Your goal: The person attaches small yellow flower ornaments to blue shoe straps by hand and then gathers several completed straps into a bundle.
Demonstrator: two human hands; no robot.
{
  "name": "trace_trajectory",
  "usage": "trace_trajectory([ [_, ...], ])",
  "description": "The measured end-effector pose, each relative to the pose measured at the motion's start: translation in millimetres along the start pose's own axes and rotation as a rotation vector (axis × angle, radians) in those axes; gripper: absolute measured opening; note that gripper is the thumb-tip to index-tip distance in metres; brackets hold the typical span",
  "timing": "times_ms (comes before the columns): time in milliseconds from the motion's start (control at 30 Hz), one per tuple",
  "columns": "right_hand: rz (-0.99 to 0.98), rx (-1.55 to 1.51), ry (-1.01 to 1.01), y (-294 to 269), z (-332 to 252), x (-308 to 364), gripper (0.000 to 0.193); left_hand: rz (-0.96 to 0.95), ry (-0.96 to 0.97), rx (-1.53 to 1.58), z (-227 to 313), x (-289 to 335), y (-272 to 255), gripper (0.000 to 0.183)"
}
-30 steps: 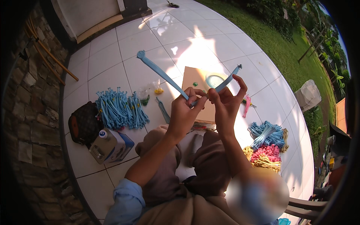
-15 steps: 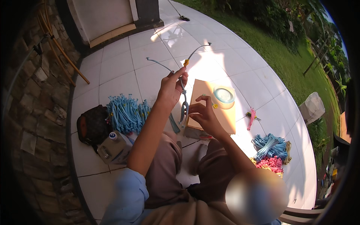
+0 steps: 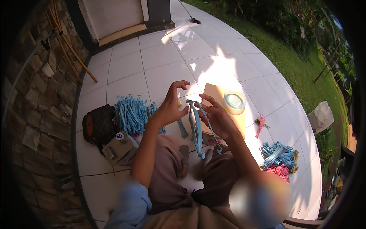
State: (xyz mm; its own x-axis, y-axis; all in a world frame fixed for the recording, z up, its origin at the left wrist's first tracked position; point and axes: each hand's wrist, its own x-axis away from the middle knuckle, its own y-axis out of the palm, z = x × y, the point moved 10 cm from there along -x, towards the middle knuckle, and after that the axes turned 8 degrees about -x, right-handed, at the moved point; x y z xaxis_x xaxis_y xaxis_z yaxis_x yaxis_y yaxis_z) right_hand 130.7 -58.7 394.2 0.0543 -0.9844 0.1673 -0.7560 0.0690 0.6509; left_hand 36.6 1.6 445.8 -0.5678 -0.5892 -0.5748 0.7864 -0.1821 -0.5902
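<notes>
A pale blue rubbery strap (image 3: 197,131), looped and with small knobbed ends, hangs down above my lap. My right hand (image 3: 219,118) has its fingers curled round the upper part of this strap. My left hand (image 3: 167,108) is just left of the strap's top, its thumb and forefinger curved wide apart with nothing seen between them. A tiny yellow piece (image 3: 180,103) shows beside the left palm; whether the hand touches it I cannot tell. Behind my right hand is a cardboard box (image 3: 213,90) carrying a roll of clear tape (image 3: 235,100).
Bundled blue straps (image 3: 131,114) lie on the left beside a dark bag (image 3: 98,126) and a container with a round cap (image 3: 116,149). At right are a pink bundle (image 3: 260,126), more blue straps (image 3: 277,154) and a pink pile (image 3: 278,172). A stone wall (image 3: 38,129) borders the left.
The blue strap has come down and nearer to me, now hanging from my right hand. My left hand has lowered and opened, letting go of it. The view has shifted slightly.
</notes>
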Motion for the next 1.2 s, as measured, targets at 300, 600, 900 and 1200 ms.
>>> trace_trajectory([
  [300, -0.034, 0.456, -0.191, -18, -14, 5, 0.054, -0.417, -0.185, 0.099, 4, 13, 66, 0.027],
  [600, 0.272, 0.214, -0.564, -64, -68, 33, 0.049, -0.449, -0.204, -0.046, 1, 17, 66, 0.017],
  [900, 0.332, 0.289, -0.716, -70, -82, 48, 0.047, -0.017, -0.352, 0.677, -22, 5, 48, 0.024],
  [1200, 0.275, 0.37, -0.191, -80, -33, 28, 0.054, 0.16, -0.447, 1.156, -25, 4, 53, 0.03],
])
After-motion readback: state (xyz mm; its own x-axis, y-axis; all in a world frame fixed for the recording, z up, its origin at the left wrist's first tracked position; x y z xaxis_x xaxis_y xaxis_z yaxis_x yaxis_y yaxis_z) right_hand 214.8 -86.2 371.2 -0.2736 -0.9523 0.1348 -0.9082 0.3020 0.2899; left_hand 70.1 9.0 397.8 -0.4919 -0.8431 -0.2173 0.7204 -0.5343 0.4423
